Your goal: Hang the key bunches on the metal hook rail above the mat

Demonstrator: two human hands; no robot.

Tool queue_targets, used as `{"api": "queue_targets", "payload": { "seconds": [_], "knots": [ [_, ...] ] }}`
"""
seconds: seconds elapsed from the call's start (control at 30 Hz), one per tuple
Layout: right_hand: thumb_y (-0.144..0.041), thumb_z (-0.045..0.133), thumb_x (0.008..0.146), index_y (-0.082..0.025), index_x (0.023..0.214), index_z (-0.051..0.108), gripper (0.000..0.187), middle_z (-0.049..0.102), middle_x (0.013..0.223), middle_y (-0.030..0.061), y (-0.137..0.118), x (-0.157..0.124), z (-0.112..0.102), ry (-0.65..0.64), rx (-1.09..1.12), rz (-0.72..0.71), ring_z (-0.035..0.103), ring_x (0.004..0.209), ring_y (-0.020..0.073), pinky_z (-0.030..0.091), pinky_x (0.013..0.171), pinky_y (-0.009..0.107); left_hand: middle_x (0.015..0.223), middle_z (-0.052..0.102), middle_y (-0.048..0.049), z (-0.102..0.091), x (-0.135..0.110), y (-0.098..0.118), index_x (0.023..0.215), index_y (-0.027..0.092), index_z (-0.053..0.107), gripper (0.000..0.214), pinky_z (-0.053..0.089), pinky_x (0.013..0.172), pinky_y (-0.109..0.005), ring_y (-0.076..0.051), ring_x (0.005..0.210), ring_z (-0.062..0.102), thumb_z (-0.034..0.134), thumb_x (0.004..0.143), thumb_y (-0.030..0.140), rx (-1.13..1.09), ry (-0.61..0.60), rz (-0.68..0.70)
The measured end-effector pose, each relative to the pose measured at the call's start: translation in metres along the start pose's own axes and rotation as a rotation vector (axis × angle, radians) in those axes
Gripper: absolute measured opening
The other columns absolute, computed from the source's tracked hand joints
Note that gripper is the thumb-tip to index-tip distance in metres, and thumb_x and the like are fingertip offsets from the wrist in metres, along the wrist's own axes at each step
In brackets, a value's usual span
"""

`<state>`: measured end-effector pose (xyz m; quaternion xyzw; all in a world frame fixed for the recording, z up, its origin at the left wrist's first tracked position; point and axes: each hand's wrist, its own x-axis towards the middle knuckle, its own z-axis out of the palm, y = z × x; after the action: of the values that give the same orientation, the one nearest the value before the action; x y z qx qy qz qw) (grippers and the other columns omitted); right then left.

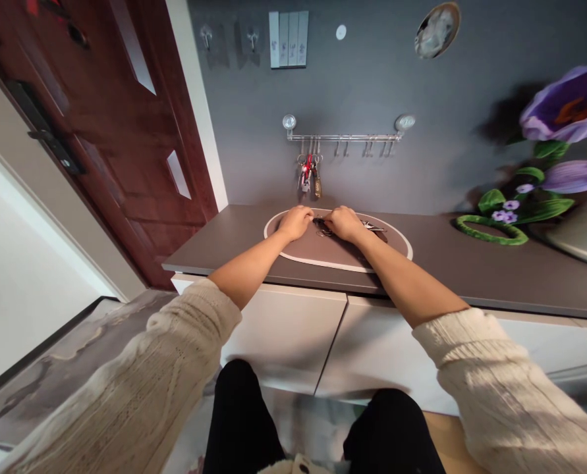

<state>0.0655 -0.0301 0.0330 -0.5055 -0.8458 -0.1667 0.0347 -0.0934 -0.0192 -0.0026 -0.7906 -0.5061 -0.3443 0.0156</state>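
Both hands are over an oval brown mat [317,255] with a pale rim on the cabinet top. My left hand [297,222] is closed, fingertips pinched beside a small dark piece with a metal ring, the keys [323,230]. What the left fingers hold is too small to make out. Close by on the right, my right hand [342,222] is closed over the same keys, its fingers partly hiding them. More metal keys with a dark brown piece [378,232] lie on the mat just beyond the right wrist.
A clear rail with hooks [345,138] is fixed to the grey wall, and bunches of keys [309,174] hang at its left. Purple fabric flowers [567,108] and a green ring [491,229] stand right. White cabinet doors [283,329] are below; a dark red door [125,138] stands left.
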Motion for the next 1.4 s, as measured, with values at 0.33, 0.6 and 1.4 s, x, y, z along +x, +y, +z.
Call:
{"api": "queue_targets", "payload": {
  "seconds": [0.33,0.6,1.4],
  "knots": [
    [-0.024,0.036,0.084,-0.014,0.096,0.067,0.034,0.065,0.101,0.013,0.0032,0.0036,0.0052,0.073,0.112,0.06,0.054,0.097,0.0213,0.035,0.082,0.028,0.095,0.062,-0.0069,-0.0006,0.0001,0.0014,0.094,0.017,0.063,0.021,0.041,0.083,-0.028,-0.016,0.088,0.055,0.046,0.081,0.019,-0.008,-0.004,0.001],
    [-0.024,0.041,0.082,-0.014,0.096,0.066,0.03,0.067,0.097,0.0097,0.0012,0.0049,0.0038,0.164,0.405,0.068,0.058,0.087,0.0169,0.038,0.077,0.023,0.086,0.06,-0.0042,-0.0004,-0.0005,0.0005,0.09,0.018,0.063,0.019,0.041,0.073,-0.026,-0.015,0.079,0.053,0.059,0.074,0.026,-0.039,0.001,0.026],
    [-0.029,0.044,0.082,-0.014,0.092,0.065,0.028,0.067,0.092,0.0091,0.0032,0.0057,0.0105,0.147,0.601,0.183,0.058,0.082,0.0166,0.04,0.074,0.024,0.081,0.062,-0.0034,-0.0031,0.0005,0.0017,0.076,0.018,0.061,0.015,0.039,0.075,-0.027,-0.015,0.081,0.052,0.047,0.081,0.019,-0.094,0.128,0.01]
  ]
}}
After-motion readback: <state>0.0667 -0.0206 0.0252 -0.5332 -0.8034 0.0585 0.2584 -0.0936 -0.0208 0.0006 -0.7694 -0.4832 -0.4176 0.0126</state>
